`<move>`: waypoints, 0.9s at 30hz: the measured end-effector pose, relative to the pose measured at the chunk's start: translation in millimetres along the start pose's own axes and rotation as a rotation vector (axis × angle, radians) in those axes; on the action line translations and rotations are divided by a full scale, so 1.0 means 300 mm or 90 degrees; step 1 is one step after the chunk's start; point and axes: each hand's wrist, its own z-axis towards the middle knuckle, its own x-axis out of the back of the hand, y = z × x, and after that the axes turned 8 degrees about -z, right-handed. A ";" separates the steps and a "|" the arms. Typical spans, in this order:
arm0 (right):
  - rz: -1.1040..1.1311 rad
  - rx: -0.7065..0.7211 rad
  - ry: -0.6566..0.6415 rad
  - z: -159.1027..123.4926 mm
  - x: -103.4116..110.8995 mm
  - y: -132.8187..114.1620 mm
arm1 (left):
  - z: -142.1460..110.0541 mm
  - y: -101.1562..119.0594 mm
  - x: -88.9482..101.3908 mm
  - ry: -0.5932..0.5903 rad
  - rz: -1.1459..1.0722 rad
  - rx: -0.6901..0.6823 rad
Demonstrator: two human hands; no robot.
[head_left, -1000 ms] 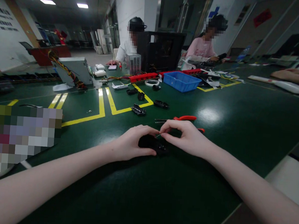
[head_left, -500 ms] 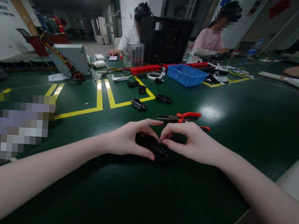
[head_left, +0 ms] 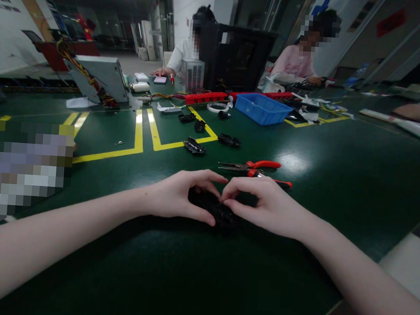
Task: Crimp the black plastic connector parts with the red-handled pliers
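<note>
My left hand [head_left: 178, 193] curls around a black plastic part [head_left: 223, 215] low over the green tabletop, thumb on the near side and fingers on the far side. At that part's upper face, the thumb and forefinger of my right hand [head_left: 260, 199] are pinched together. A small thin piece shows at those fingertips, too dark and small to name. Just beyond my right hand lie needle-nose pliers [head_left: 240, 168] with red handles, jaws pointing left. Farther off are loose black plastic parts [head_left: 195, 146], one of them [head_left: 229, 140] to the right of the yellow tape.
A blue bin [head_left: 262, 109] stands behind the parts, beside a red strip [head_left: 205, 98] and a white ring [head_left: 217, 107]. A metal box with cables [head_left: 96, 80] is at the left back. Two people sit across the table; another person's arm [head_left: 419, 113] rests at right.
My view has tilted and shifted slightly. My left forefinger has lifted off the black part, and my right fingertips have come down closer to it with the thin piece.
</note>
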 end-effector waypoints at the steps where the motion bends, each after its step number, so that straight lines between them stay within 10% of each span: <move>1: -0.004 0.002 -0.003 0.000 -0.001 0.000 | 0.000 0.000 0.000 -0.001 0.000 -0.001; 21: 0.105 -0.074 -0.014 0.014 0.009 0.006 | -0.003 0.024 -0.017 0.056 0.107 -0.031; 27: 0.036 -0.098 0.175 0.008 0.054 0.015 | -0.006 0.017 -0.020 0.045 0.197 -0.101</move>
